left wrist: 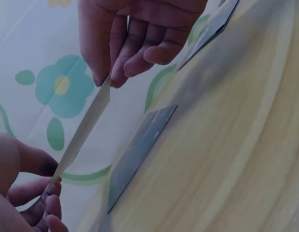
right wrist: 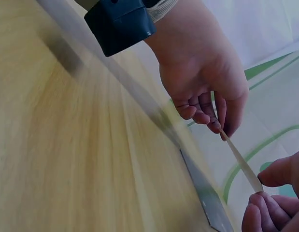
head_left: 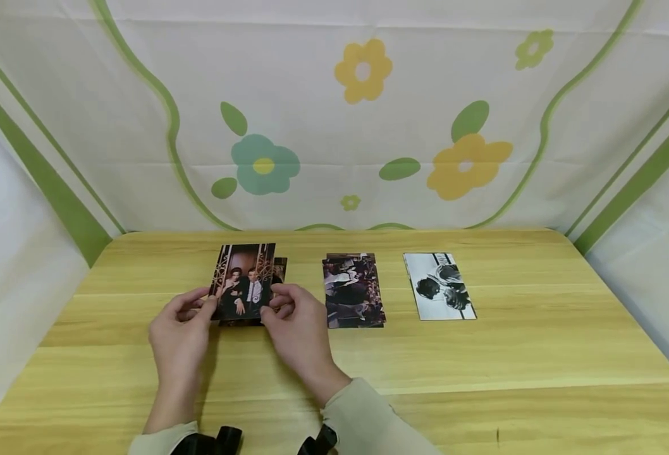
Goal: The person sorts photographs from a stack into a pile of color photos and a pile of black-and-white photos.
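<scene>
Both hands hold one glossy photo card (head_left: 243,281), tilted up, showing two people in dark clothes before an ornate reddish backdrop. My left hand (head_left: 183,322) pinches its left edge between thumb and fingers, and my right hand (head_left: 300,322) pinches the right edge. Seen from the side in the left wrist view, the card (left wrist: 86,128) is a thin pale strip above the table. Below it lies a left pile of cards (head_left: 280,268), mostly hidden by the held card in the head view; the left wrist view shows the pile's (left wrist: 142,154) flat top.
A middle pile of dark photo cards (head_left: 353,292) lies slightly fanned to the right of my right hand. Farther right is a black-and-white photo card pile (head_left: 439,287). All rest on a wooden table (head_left: 511,360), with a flower-patterned cloth (head_left: 312,114) behind its back edge.
</scene>
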The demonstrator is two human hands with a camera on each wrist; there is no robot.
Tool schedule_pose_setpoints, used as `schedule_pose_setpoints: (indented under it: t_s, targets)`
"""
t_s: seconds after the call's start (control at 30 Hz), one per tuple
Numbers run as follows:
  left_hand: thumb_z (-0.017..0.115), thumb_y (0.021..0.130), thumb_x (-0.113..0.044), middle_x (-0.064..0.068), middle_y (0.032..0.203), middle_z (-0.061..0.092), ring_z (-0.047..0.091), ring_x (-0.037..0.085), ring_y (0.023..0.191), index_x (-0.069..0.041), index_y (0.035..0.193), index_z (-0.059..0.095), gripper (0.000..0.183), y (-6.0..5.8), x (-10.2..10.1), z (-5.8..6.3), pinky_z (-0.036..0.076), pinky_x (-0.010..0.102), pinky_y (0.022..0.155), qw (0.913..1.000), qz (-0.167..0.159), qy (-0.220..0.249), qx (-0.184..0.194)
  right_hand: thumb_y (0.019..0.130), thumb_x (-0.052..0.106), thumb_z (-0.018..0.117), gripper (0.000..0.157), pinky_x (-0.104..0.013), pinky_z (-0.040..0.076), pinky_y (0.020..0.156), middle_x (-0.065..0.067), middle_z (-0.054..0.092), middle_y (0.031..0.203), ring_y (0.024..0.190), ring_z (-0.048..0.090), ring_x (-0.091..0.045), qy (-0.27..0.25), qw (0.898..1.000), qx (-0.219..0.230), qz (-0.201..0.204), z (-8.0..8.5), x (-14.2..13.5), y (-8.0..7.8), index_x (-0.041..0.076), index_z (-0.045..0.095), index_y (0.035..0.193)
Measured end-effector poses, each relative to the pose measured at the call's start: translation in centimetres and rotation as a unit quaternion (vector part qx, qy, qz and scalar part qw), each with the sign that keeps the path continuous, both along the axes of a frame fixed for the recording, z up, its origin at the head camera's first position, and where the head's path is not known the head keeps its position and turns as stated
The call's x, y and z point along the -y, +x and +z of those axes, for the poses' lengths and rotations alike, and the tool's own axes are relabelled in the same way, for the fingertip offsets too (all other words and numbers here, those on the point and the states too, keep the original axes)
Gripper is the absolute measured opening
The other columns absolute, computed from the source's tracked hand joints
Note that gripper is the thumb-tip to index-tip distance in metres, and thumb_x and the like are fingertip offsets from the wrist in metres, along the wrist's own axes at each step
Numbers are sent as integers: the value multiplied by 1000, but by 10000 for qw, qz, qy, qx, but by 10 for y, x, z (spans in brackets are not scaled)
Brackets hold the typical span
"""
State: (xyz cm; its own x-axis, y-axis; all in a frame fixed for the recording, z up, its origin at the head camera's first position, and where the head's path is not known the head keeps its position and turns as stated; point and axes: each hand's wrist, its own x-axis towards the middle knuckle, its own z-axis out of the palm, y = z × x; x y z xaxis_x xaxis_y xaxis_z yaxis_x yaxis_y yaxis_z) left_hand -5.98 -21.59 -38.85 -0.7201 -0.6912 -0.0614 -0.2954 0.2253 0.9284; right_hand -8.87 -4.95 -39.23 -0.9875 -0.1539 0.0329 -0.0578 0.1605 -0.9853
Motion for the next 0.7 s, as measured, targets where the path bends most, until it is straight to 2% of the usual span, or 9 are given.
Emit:
schedule_pose_setpoints:
  t_s: [0.1,0.2,0.37,0.5,0.7]
  targets:
    - [75,100,-17,-17,89,63,55,6,81,-9,126,78,27,-1,1,-3,46,17,63,9998,-107,-114,130,95,7,79,33,-19,55,70,-3,74,98,77,62,-1,195,9998,4,-34,-3,0,-1,5,75,128]
    - [75,100,-16,-5,97,68,56,6,80,-7,126,78,28,-3,1,-7,46,18,63,9991,-239,-268,229,95,9,79,34,-21,55,68,-3,75,98,76,63,-1,459,9989,40,-28,-5,0,-2,4,75,128]
    - [75,99,-12,12,105,71,56,6,78,-3,122,78,25,-7,0,-15,44,17,64,9961,-435,-732,235,92,10,81,45,-22,54,68,-3,71,103,76,61,-2,1030,9941,274,181,-8,-2,-2,3,70,135]
    - [74,98,-9,18,106,70,56,11,79,1,118,79,23,-10,-1,-19,42,17,65,9908,-638,-1179,183,90,11,83,54,-23,53,69,-2,68,105,76,59,-3,1371,9890,428,346,-8,-3,-3,2,67,140]
    - [73,98,-11,19,109,69,55,18,84,1,118,78,24,-11,1,-21,41,21,68,9867,-823,-1352,369,87,16,85,61,-25,53,73,-3,68,109,76,58,-6,1671,9834,520,478,-6,-5,-6,2,65,143]
